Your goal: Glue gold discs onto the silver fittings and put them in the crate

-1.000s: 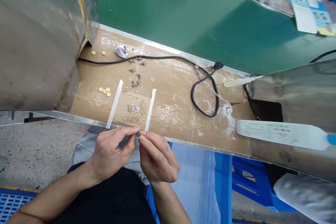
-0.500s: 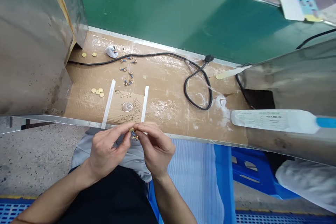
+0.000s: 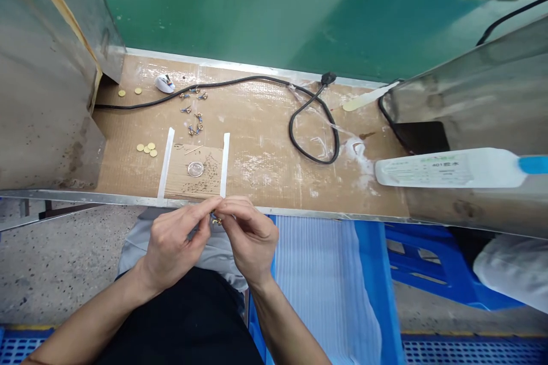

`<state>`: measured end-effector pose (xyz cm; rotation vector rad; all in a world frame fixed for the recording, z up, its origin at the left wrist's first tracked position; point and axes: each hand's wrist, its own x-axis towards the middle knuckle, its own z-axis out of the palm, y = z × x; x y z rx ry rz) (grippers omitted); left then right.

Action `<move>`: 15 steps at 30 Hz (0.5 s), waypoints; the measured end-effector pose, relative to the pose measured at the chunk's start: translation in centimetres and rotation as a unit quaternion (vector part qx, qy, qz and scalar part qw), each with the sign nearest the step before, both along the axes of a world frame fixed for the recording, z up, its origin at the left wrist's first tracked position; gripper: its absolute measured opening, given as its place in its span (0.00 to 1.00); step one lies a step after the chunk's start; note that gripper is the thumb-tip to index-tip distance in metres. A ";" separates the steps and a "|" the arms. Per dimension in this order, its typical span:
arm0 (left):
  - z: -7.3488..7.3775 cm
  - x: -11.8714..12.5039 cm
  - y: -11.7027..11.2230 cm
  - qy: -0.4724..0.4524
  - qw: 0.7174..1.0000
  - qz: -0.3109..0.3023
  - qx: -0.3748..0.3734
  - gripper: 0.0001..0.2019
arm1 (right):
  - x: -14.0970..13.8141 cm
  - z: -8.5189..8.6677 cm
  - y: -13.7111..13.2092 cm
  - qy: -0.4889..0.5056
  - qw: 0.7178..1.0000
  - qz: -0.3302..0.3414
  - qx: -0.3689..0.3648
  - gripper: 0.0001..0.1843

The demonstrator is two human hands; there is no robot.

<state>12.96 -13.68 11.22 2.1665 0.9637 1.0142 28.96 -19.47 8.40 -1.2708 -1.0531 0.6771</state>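
Observation:
Over the table's front edge, my left hand (image 3: 177, 245) and my right hand (image 3: 253, 242) meet fingertip to fingertip. Both are closed in a pinch around a small gold-and-blue metal piece (image 3: 217, 220), mostly hidden by the fingers. Just beyond them, a small clear round dish (image 3: 196, 169) sits on a cardboard patch with dark specks, and a thin pale stick (image 3: 194, 149) lies behind it. Several similar gold-and-blue pieces (image 3: 199, 127) are scattered farther back. Several flat gold discs (image 3: 146, 149) lie left of the patch.
A black cable (image 3: 295, 117) loops across the cardboard-covered table (image 3: 257, 159). A white bottle with a blue cap (image 3: 445, 168) lies at the right. Metal walls (image 3: 47, 85) flank the space, and a green panel (image 3: 257, 11) stands behind. Below is a blue crate (image 3: 377, 291).
The view has shifted, so the table's contents appear a little farther left. My hands stay pinched together, and less of the gold-and-blue piece shows between the fingers.

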 end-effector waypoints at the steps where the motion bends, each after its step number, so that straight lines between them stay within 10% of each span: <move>1: -0.1 0.2 -0.1 -0.009 0.999 0.004 -0.031 0.21 | 0.1 -0.2 -0.1 -0.002 1.000 -0.003 -0.004 0.16; 7: -0.7 1.1 -0.4 -0.061 0.964 0.020 -0.256 0.18 | 0.6 -2.1 -1.2 -0.058 0.996 -0.032 0.063 0.28; 15: -0.7 2.1 -1.4 -0.016 0.943 -0.099 -0.317 0.20 | 0.8 -2.5 -4.0 -0.039 0.990 -0.112 0.072 0.22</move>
